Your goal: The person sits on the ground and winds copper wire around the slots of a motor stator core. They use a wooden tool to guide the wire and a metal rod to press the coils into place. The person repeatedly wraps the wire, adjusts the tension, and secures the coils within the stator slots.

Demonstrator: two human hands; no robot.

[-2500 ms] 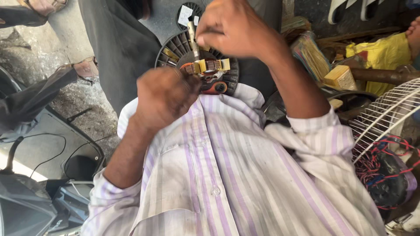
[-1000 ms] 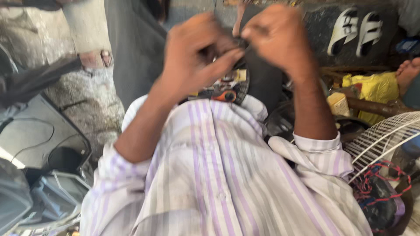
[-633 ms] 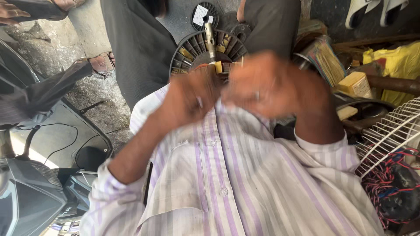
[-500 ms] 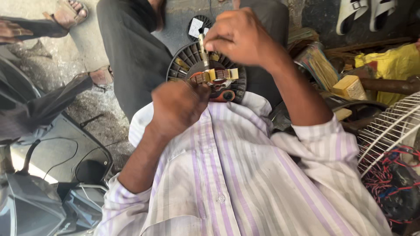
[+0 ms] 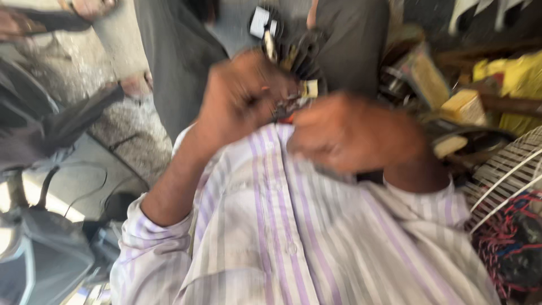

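Blurry shot, but both hands are up over a round black motor core [image 5: 299, 53] sitting on the lap between the knees. Left hand [image 5: 240, 99] is curled into a loose fist right at its near edge, right hand [image 5: 353, 133] just beside it, also curled; can't tell what either one grips. White wire fan guard [image 5: 502, 169] sits off to the right of the right hand.

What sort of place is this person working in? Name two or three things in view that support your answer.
Probably a small, cluttered repair workshop for electric fans or motors. A white wire fan guard lies at the right above a tangle of red and blue wires, and both hands work at a dark round motor part held in the lap.
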